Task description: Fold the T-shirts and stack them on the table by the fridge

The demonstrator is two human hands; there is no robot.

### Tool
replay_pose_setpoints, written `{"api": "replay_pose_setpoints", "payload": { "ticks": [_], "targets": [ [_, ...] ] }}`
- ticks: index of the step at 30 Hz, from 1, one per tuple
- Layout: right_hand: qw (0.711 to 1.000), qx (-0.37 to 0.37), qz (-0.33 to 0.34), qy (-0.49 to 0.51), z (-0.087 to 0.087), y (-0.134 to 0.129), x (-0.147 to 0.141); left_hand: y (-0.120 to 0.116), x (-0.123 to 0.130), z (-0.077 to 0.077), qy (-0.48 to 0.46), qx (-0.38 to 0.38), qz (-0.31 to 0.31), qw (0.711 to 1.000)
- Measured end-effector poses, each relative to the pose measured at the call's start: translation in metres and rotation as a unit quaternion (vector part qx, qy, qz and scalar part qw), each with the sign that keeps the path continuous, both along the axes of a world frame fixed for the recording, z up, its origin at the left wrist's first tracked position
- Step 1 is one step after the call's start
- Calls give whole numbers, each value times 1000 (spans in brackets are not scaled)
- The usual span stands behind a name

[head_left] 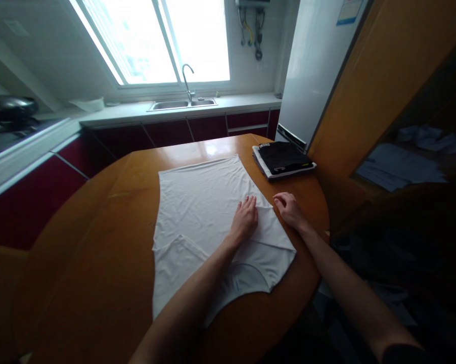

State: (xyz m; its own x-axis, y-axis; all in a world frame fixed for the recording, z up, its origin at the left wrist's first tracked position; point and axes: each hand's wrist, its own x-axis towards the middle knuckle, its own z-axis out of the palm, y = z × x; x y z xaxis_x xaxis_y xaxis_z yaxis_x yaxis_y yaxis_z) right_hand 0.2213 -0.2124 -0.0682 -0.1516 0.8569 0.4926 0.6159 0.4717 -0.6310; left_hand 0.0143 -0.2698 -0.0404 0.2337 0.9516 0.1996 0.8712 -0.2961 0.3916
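Note:
A white T-shirt (197,202) lies spread on the wooden table (99,242), its hem toward the window and its round neckline toward me. My left hand (245,217) rests flat on the shirt near its right side, fingers stretched out; my forearm covers part of the sleeve and chest area. Beside the shirt's right edge, my right hand (289,210) is at the tabletop with its fingers loosely bent and nothing visible in them. A small crease runs through the cloth by my left hand.
Folded clothes (284,159), black on top of white, are stacked at the table's far right. Behind stand a counter with a sink (171,105) and faucet (188,83), a pan (11,106) at left, and a fridge (307,71) at right.

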Motion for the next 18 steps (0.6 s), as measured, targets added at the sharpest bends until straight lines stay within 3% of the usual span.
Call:
{"api": "replay_pose_setpoints", "payload": {
  "ticks": [4, 8, 12, 15, 18],
  "targets": [
    [1000, -2, -17, 23, 2, 1, 0, 0, -4, -8, 20, -28, -29, 999],
    [999, -15, -38, 28, 4, 3, 1, 12, -5, -2, -106, -56, 7, 993],
    [998, -16, -50, 47, 7, 1, 1, 29, -18, 31, -282, -66, 88, 953],
    [999, 3, -26, 38, 15, -5, -4, 30, -42, 61, -331, -48, 92, 938],
    [998, -29, 42, -45, 29, -7, -17, 17, -78, 83, -362, -16, 79, 929]
  ]
}}
